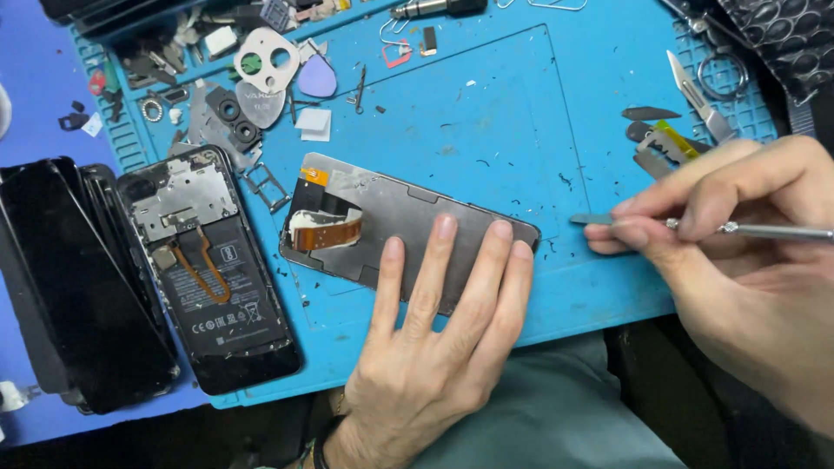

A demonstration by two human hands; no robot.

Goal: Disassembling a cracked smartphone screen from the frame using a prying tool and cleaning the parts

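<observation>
A grey phone screen panel (391,217) lies face down on the blue work mat (504,113), with an orange flex cable (326,233) folded at its left end. My left hand (434,339) rests flat on the panel's right half, fingers spread over it. My right hand (747,252) pinches a thin metal pry tool (764,230) whose flat blade tip (595,220) lies just right of the panel's corner, not touching it. An opened phone body (208,269) showing its battery and board lies to the left.
A stack of black screen panels (69,278) sits at the far left. Small parts, a camera bezel, picks (317,78) and screws crowd the mat's top left. A scalpel (699,95), tweezers and metal blades lie at the top right.
</observation>
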